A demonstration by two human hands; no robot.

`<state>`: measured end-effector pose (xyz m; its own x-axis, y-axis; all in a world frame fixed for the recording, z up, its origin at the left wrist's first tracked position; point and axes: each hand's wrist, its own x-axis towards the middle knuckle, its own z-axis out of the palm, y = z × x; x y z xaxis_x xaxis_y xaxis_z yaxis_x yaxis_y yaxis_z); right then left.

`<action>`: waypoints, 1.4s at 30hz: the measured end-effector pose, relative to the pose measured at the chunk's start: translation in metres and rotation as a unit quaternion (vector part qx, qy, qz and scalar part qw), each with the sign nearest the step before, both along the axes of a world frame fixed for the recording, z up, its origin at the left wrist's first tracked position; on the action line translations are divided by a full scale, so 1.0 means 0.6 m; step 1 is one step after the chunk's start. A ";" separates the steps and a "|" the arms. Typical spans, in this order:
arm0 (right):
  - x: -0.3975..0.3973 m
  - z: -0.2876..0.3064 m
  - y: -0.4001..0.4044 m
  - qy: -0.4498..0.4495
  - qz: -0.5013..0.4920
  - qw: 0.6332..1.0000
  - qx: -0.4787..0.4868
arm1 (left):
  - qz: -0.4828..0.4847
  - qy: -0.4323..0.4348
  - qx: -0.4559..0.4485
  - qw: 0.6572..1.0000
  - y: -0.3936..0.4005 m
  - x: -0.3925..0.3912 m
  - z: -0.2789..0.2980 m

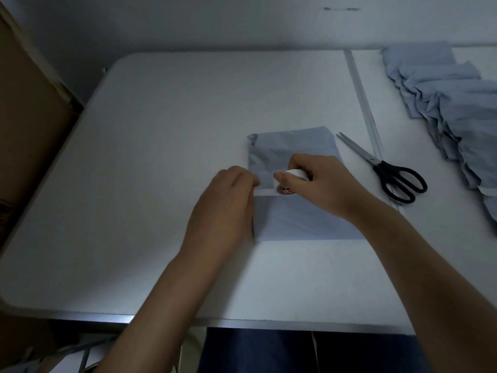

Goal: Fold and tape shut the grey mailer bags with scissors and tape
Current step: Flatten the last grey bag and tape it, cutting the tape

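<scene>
At frame centre on the worktop (161, 130), the right hand (322, 184) is gripping the tape roll (289, 181) over the thin, limp, likely slippery mailer (293, 146), the left hand (228, 195) apparently pinching the tape end at its left edge, best pinned flat near the fold.

The table (188, 125) was a matt, smooth white surface with a metal strip along its near edge. On it the grey mailer bag (295, 219) looked like thin, soft-sheened plastic film, creased toward its far end. Right of the bag, the scissors (387, 168) had bare metal blades and glossy black plastic handles. The tape roll (291, 175) on the bag looked white and matt.
</scene>
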<state>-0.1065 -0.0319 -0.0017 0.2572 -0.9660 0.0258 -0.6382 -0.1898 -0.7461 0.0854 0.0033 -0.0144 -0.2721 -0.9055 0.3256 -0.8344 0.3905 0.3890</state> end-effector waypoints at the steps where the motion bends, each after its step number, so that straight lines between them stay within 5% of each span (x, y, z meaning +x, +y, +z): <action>1: 0.000 -0.002 -0.001 0.002 -0.003 1.000 -0.008 | -0.024 -0.009 -0.011 1.000 0.004 -0.005 -0.005; 15: -0.009 0.001 -0.014 0.040 0.027 0.998 0.031 | -0.025 -0.122 -0.027 0.992 0.043 -0.027 -0.055; 22: -0.029 0.024 -0.034 -0.057 0.044 0.988 0.139 | -0.032 -0.132 -0.028 0.990 0.042 -0.023 -0.065; 29: -0.005 0.073 -0.061 0.111 0.121 0.978 0.125 | -0.033 -0.133 -0.051 0.989 0.044 -0.023 -0.064; 42: -0.018 0.065 -0.057 0.092 0.105 0.976 0.166 | -0.028 -0.128 -0.067 0.989 0.043 -0.024 -0.062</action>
<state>-0.1174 -0.0661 0.0375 0.4222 -0.8384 -0.3448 -0.7396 -0.0986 -0.6658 0.0710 0.0291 -0.0519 -0.4101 -0.8399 0.3556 -0.8740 0.4733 0.1098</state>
